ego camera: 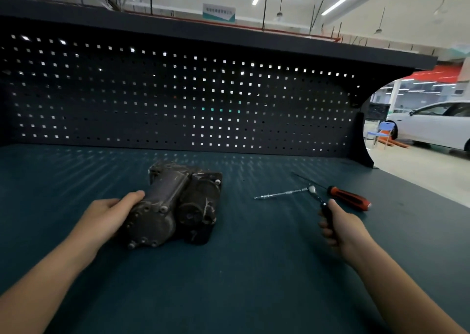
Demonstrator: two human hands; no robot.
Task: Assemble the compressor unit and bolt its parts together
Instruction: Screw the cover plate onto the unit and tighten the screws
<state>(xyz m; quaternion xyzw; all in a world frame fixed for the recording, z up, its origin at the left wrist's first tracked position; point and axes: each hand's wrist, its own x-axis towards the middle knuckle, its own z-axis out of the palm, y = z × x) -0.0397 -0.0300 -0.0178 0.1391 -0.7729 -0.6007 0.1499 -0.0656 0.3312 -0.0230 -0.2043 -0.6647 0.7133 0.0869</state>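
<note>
The dark, worn compressor unit (175, 204) lies on the teal bench mat (241, 270), left of centre, with bolt heads showing on its near end. My left hand (109, 214) grips its left side, thumb on top of the cylinder. Off to the right, my right hand (338, 226) holds the black handle of a ratchet wrench (319, 201). The wrench's silver head points away from me, and a long extension bar (279, 194) sticks out from it to the left, low over the mat.
A screwdriver with a red and black handle (348, 200) lies on the mat just behind my right hand. A dark pegboard (178, 99) closes the back of the bench under a shelf. Beyond the bench's right edge are a white car (432, 125) and a blue chair.
</note>
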